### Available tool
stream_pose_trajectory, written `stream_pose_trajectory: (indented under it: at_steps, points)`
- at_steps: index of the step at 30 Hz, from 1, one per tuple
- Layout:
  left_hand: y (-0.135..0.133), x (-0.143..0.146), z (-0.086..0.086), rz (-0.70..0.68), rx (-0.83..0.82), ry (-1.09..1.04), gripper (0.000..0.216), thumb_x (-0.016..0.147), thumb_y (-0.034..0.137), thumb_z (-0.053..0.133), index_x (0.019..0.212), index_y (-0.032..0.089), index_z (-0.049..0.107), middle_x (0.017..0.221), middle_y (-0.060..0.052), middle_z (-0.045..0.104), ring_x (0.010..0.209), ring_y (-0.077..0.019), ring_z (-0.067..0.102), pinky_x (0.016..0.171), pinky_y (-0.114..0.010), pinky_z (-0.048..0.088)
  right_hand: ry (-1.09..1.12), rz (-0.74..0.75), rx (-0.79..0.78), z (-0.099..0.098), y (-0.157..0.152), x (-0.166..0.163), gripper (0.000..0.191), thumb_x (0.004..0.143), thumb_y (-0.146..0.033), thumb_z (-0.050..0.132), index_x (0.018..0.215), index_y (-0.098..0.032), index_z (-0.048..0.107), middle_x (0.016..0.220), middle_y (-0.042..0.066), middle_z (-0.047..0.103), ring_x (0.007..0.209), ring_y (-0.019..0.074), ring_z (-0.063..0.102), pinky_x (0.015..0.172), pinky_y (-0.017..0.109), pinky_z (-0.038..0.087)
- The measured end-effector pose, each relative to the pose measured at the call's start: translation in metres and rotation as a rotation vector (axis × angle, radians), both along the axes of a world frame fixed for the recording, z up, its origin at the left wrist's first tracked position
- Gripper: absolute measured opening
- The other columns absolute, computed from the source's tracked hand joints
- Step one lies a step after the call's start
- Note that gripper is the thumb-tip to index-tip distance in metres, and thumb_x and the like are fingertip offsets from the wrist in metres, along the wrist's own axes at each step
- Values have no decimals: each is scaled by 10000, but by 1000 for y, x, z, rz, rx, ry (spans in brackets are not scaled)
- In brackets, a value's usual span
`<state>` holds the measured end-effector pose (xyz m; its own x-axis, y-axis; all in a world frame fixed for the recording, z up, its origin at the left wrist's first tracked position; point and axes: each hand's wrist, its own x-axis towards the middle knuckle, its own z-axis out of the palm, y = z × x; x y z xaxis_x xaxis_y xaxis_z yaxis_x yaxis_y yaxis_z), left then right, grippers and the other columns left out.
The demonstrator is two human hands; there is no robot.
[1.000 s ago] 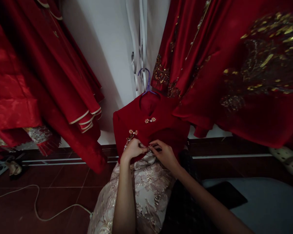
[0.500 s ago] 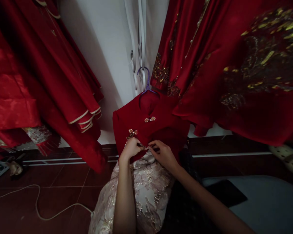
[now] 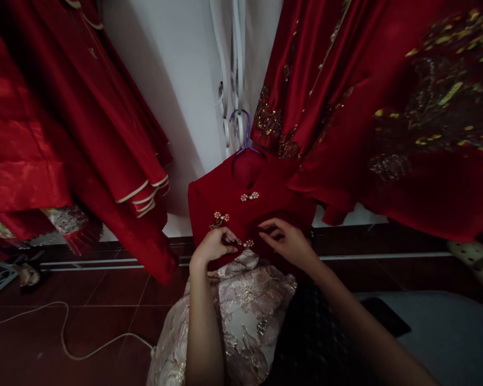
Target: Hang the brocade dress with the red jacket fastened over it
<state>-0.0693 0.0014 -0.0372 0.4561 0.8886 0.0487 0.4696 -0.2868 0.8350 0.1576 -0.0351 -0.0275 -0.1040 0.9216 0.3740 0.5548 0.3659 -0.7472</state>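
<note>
A dress hangs in front of me on a purple hanger [image 3: 243, 134]. Its red bodice [image 3: 249, 206] carries pearl frog buttons: one at the collar [image 3: 249, 196], one lower left [image 3: 219, 219], and one at the hem [image 3: 246, 243]. Below comes a pale floral brocade skirt [image 3: 245, 311]. My left hand [image 3: 214, 245] pinches the red fabric beside the lowest button. My right hand [image 3: 288, 242] lies on the bodice just right of that button, its fingers curled and loosely apart, holding nothing I can make out.
Red satin garments [image 3: 76, 134] hang at the left, and red gowns with gold embroidery [image 3: 386, 107] at the right. A white wall [image 3: 185, 80] stands behind. A white cable [image 3: 64, 343] trails over the dark red tiled floor. A grey surface [image 3: 446, 338] with a dark flat object [image 3: 384, 316] sits at lower right.
My right hand has let go at the lowest button and shifted right and slightly up on the bodice. The lowest button now shows between my hands. My left hand stays put.
</note>
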Motion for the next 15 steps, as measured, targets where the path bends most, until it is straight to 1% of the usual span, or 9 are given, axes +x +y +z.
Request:
stream_pose_trajectory:
  at_steps: [3, 6, 9, 11, 13, 15]
  points:
    - [-2, 3, 4, 0, -24, 37, 308, 593, 290, 730, 831, 122, 628, 843, -45, 641, 777, -129, 572, 713, -240, 441, 22, -57, -1, 16, -2, 12, 235, 799, -386, 527, 941, -214, 603, 866, 46, 665, 660, 145, 614, 584, 258, 494]
    - [-2, 11, 5, 3, -27, 73, 349, 580, 360, 734, 816, 122, 634, 813, -41, 652, 731, -130, 574, 666, -232, 431, -1, -87, 16, 20, -2, 15, 221, 797, -380, 531, 902, -208, 622, 803, 41, 670, 666, 150, 617, 578, 251, 485]
    - [-3, 18, 5, 3, 44, 120, 384, 573, 456, 719, 775, 139, 640, 763, -23, 657, 672, -126, 569, 612, -224, 406, -17, -68, 20, 15, -2, 11, 174, 793, -340, 531, 861, -214, 630, 818, 32, 670, 707, 150, 621, 607, 253, 488]
    - [-3, 22, 5, 41, 99, 157, 392, 581, 502, 696, 726, 142, 643, 730, -23, 660, 651, -129, 569, 587, -224, 388, -23, 5, -33, 8, -1, 6, 152, 783, -314, 537, 862, -221, 628, 825, 23, 673, 723, 149, 624, 622, 257, 495]
    - [-3, 24, 5, 84, 118, 185, 378, 603, 507, 675, 688, 139, 645, 708, -31, 666, 643, -134, 577, 577, -227, 381, -29, 91, -95, 1, 0, 1, 154, 767, -295, 553, 881, -225, 628, 824, 17, 676, 729, 148, 625, 641, 263, 501]
    - [-3, 25, 5, 93, 103, 193, 327, 630, 459, 665, 678, 136, 652, 708, -37, 676, 644, -136, 590, 585, -228, 389, -33, 139, -125, -7, 1, -2, 173, 752, -287, 575, 905, -225, 629, 830, 16, 679, 733, 145, 625, 664, 266, 503]
